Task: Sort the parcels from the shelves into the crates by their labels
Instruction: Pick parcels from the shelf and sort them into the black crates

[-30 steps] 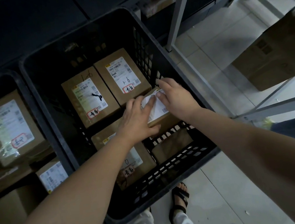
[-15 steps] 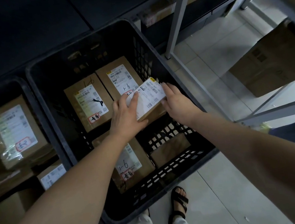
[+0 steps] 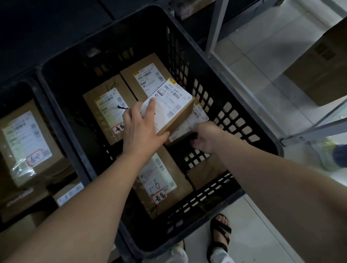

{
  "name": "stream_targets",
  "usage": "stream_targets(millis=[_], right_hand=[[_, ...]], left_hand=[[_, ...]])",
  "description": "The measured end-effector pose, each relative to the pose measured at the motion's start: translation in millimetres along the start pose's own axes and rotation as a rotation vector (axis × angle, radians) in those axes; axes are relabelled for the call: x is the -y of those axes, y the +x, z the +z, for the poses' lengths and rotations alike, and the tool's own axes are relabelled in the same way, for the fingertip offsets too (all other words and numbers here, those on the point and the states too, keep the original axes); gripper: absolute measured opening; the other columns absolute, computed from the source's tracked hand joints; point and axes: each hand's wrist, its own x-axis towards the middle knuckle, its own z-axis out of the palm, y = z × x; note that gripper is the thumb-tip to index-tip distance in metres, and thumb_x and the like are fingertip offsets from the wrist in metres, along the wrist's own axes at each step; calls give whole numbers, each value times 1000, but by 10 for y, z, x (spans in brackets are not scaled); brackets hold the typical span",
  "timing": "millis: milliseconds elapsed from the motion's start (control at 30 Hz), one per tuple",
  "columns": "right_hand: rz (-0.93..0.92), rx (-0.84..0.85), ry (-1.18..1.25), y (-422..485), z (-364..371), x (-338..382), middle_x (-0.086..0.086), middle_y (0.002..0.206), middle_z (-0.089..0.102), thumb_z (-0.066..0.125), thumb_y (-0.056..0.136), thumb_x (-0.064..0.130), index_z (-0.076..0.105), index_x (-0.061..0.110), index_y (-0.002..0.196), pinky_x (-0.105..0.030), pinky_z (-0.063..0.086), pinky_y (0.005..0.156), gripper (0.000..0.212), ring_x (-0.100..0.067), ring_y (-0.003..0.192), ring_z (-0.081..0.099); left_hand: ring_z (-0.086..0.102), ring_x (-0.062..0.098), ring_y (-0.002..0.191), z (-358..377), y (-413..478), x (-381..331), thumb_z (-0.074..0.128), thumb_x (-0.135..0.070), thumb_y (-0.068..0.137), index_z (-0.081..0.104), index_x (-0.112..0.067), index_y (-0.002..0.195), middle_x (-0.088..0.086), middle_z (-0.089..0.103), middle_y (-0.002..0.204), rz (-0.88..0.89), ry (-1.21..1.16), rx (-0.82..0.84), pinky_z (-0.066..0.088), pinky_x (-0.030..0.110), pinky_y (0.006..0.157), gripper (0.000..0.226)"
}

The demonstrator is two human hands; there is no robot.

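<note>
A black plastic crate [image 3: 193, 229] in front of me holds several brown parcels with white labels, among them one at the back left [image 3: 107, 109] and one at the front marked 1-6 [image 3: 159, 182]. My left hand [image 3: 141, 131] grips a small labelled parcel [image 3: 173, 106], lifted and tilted above the crate's middle. Just under it lies a second small parcel [image 3: 191, 123]. My right hand [image 3: 208, 138] curls its fingers round that parcel's near edge.
A second black crate [image 3: 35, 88] on the left holds more parcels [image 3: 24, 141]. A grey shelf frame [image 3: 216, 13] stands on the right with a large cardboard box [image 3: 332, 64]. Another person's shoe [image 3: 327, 154] is at the right. My sandalled foot [image 3: 219, 229] is below the crate.
The small parcel rose from the crate floor and tilted. My right hand let go of it and dropped to the parcel beneath; my left hand alone holds the raised one.
</note>
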Motion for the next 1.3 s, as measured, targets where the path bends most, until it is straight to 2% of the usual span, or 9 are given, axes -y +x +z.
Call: stream_targets(millis=[200,333,400,467,600,700,967,1167,1300], right_hand=[[-78,-27,-16,24,153,6,-13,117,63,32,97,-7,50,7,128,-32,55,75,38,-28,113,61],[-114,-153,-467,-83,40,91,-14,130,54,38,101,10,44,8,128,-35,47,97,29,-26,113,54],[-297,-294,-817,-195,-53,165,-14,126,54,39,101,16,42,3,134,-35,46,87,35,-27,111,53],[-509,-334,-903,-360,-128,234,-13,119,58,40,99,10,47,2,130,-33,46,79,33,-25,102,56],[-843,-342,-1047,-608,-235,373,-15,130,55,37,98,3,47,6,137,-43,48,94,41,-30,115,55],[-982,-280,-1141,-715,-280,466,-14,127,55,38,100,9,52,6,133,-36,46,91,36,-30,112,55],[-920,-140,-1423,-555,-409,315,-10,135,46,40,101,18,46,11,138,-39,47,93,39,-28,117,50],[-667,-66,-1698,-321,-438,107,-11,155,17,49,97,18,29,18,149,-42,38,108,55,-32,136,31],[-470,18,-1828,-83,-477,10,-15,140,35,52,93,16,42,11,140,-39,44,99,48,-33,123,45]], left_hand=[[15,30,134,-3,-1,66,70,-42,78,12,-24,150,7,17,148,14,-3,4,32,48,103,95],[15,29,134,-25,-54,45,71,-41,76,13,-24,150,7,17,147,39,-26,16,29,47,107,96],[16,29,133,-54,-111,-9,72,-41,75,15,-24,150,7,19,146,59,-53,18,29,45,108,96],[18,28,131,-108,-191,-58,72,-43,73,16,-24,149,6,21,144,80,-45,15,29,43,107,96],[18,23,127,-233,-352,-87,71,-50,71,17,-25,149,5,22,142,146,8,117,25,37,107,98],[17,22,127,-212,-415,-180,71,-49,72,16,-29,149,3,21,142,225,-8,255,27,36,106,97],[18,27,128,325,-384,-535,69,-46,75,14,-29,148,7,23,140,193,29,226,32,39,103,93],[17,29,132,732,-352,-480,71,-32,79,7,-33,149,6,16,146,93,117,242,30,41,105,94],[22,29,132,817,-317,-367,58,-55,82,26,-28,145,6,22,146,144,208,252,23,40,102,76]])
